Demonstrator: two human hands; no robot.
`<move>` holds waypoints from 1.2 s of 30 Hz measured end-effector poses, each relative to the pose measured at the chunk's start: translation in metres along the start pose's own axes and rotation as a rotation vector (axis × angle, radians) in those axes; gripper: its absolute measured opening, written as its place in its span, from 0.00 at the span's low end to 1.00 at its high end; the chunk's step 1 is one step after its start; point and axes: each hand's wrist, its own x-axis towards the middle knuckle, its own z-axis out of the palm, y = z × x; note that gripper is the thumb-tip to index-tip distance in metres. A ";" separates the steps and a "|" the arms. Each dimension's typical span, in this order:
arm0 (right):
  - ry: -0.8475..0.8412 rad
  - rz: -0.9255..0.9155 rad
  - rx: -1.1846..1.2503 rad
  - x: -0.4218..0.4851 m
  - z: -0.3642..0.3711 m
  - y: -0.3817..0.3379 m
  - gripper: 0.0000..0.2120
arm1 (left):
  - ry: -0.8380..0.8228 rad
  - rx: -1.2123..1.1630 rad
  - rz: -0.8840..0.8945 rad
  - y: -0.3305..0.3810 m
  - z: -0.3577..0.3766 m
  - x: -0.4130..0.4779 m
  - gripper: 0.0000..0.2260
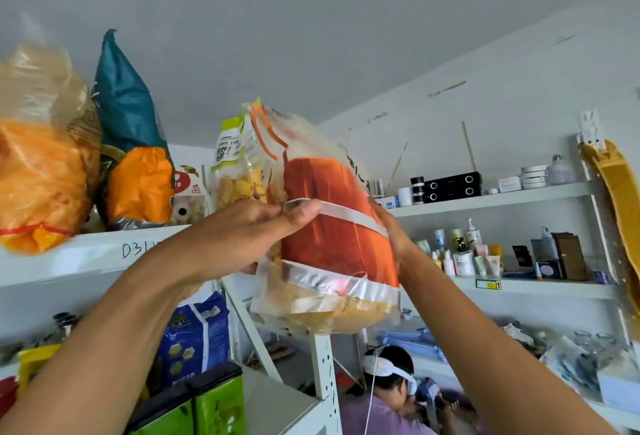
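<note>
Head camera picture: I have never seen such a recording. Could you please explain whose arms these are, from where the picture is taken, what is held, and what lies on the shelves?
There is no machine here. A camera worn on a person's head looks forward, so both arms are that person's own. The left hand grips a clear bag at a white tape band. The right hand holds its other side, fingers hidden. The bag shows an orange-red block above yellowish pieces. On the white shelf at left stand other filled bags, one a teal and orange bag. The right shelves carry bottles and jars. Below is a second person.
</note>
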 end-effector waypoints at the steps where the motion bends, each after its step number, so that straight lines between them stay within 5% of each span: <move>1: 0.033 -0.004 -0.028 -0.001 0.005 -0.008 0.28 | 0.042 0.056 -0.025 0.002 0.002 0.004 0.41; 3: 0.071 -0.028 -0.108 0.003 0.014 -0.019 0.22 | 0.153 0.164 -0.091 0.007 0.006 0.011 0.48; 6: 0.081 -0.073 -0.237 0.002 0.025 -0.032 0.19 | 0.273 0.235 -0.119 0.005 0.006 0.024 0.44; 12: -0.173 -0.375 -0.385 -0.021 0.039 -0.067 0.21 | 0.357 -0.340 -0.053 -0.042 -0.024 0.030 0.34; 16: -0.237 -0.557 -0.464 -0.036 0.059 -0.085 0.24 | 0.414 -0.590 0.166 -0.061 -0.031 0.035 0.24; 20: -0.114 -0.837 -0.475 -0.035 0.083 -0.102 0.30 | 0.532 -0.760 0.280 -0.067 -0.045 0.051 0.23; 28: 0.175 -0.965 -0.546 0.057 0.152 -0.096 0.49 | 0.955 -0.282 0.142 -0.080 -0.073 0.059 0.20; 36: 0.127 -0.790 -0.642 0.141 0.209 -0.048 0.49 | 0.938 -0.141 0.077 -0.118 -0.083 0.009 0.20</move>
